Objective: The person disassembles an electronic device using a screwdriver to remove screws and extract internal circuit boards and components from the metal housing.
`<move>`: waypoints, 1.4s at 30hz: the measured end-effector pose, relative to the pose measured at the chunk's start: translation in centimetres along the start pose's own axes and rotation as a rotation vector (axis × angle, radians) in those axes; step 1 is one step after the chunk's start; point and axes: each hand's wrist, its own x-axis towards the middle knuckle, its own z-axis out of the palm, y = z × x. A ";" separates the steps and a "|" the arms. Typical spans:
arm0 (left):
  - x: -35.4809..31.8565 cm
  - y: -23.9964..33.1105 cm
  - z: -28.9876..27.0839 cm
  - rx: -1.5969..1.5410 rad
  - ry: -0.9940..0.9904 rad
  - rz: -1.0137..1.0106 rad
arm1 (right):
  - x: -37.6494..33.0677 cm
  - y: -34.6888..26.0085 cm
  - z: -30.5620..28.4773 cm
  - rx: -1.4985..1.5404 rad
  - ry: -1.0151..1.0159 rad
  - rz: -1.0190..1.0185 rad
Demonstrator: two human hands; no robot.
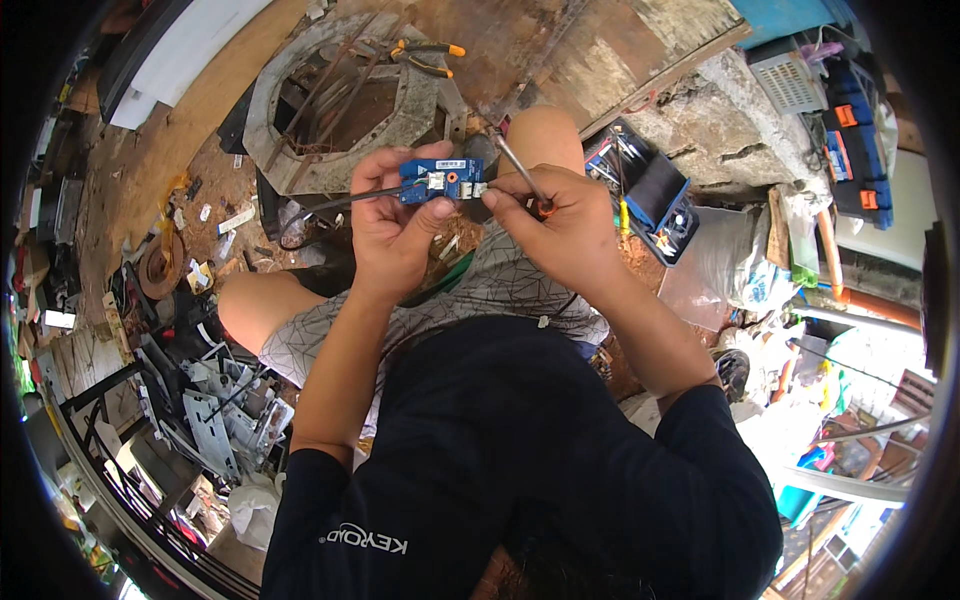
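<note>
Above the knees, the left hand (395, 225) pinches a small blue board (441, 180) with a dark cable (335, 205) trailing left, while the right hand (555, 220), fingers closed on a screwdriver (520, 172), touches the board's right end, pliers (425, 57) lying beyond.

We note a dirt floor (215, 170) littered with scraps. An octagonal concrete ring (345, 95) sits ahead, pliers (425, 58) on its rim. Worn wooden boards (590, 45) lie beyond. Metal brackets (215, 415) pile at left; plastic bags (735, 260) at right. Daylight throughout.
</note>
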 end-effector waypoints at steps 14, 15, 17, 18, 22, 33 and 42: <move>0.1 -0.6 -0.3 0.007 -0.002 -0.006 | 0.5 -0.5 -0.2 -0.114 -0.034 -0.065; 0.1 -0.6 -0.3 0.005 -0.002 -0.004 | 0.5 -0.6 -0.2 -0.108 -0.034 -0.062; 0.1 -0.6 -0.3 0.003 -0.003 -0.005 | 0.6 -0.6 -0.2 -0.110 -0.034 -0.058; 0.1 -0.6 -0.3 0.002 -0.003 -0.008 | 0.6 -0.6 -0.2 -0.118 -0.034 -0.057; 0.2 -0.4 -0.6 -0.015 0.004 -0.069 | 0.4 0.0 0.2 0.025 -0.026 0.053; -0.2 -0.5 -1.0 -0.015 0.030 -0.174 | 0.4 0.8 0.0 0.236 -0.060 0.259; -2.0 -1.5 -5.2 -0.017 0.187 -0.316 | 2.4 2.3 -0.7 0.187 0.056 0.323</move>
